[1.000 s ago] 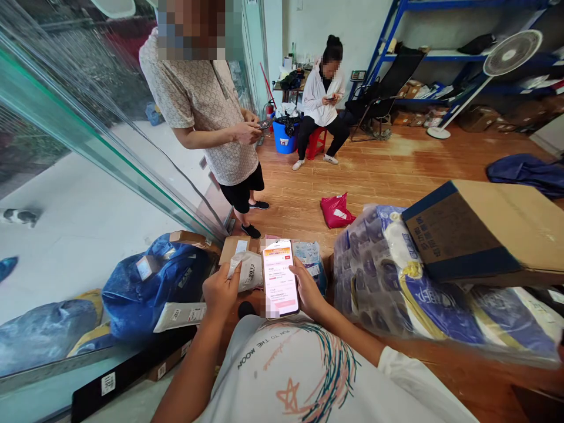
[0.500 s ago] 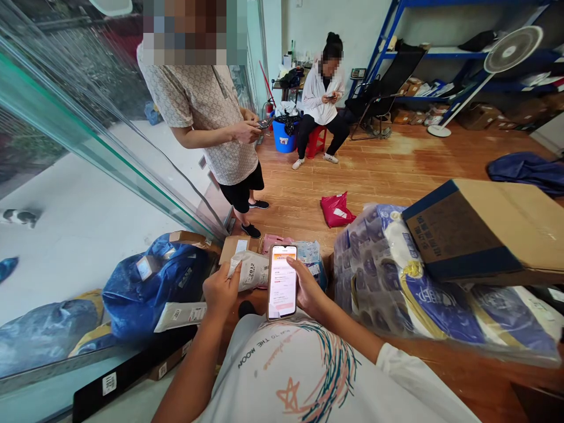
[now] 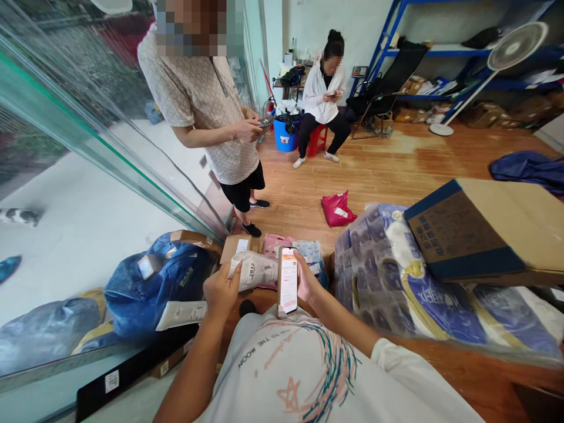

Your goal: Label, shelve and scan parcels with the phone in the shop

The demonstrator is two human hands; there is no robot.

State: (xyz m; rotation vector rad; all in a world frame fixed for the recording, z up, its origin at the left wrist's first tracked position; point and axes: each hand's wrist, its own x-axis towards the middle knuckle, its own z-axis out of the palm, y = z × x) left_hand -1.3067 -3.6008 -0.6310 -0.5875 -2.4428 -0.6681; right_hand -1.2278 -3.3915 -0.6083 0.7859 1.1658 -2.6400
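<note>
In the head view, my left hand (image 3: 219,292) pinches the near-left end of a pale mailing bag (image 3: 261,272) marked 2012. My right hand (image 3: 307,281) grips a smartphone (image 3: 288,283) upright by its right edge, in front of my shirt. The lit screen shows an orange banner over white panels with text too small to read. Behind the bag and phone are a cardboard box (image 3: 233,245), a pink package (image 3: 274,242) and a light blue patterned package (image 3: 307,251).
Blue sacks (image 3: 154,288) lie left beside a glass panel. Plastic-wrapped paper rolls (image 3: 370,264) carry a large carton (image 3: 467,229) on the right. Ahead are a red parcel (image 3: 338,208), a standing person (image 3: 207,117), a seated person (image 3: 324,97) and a fan (image 3: 517,47).
The phone has shifted a little right and turned, showing its left side. My right thumb has moved off the screen to its edge. My left hand still holds the bag.
</note>
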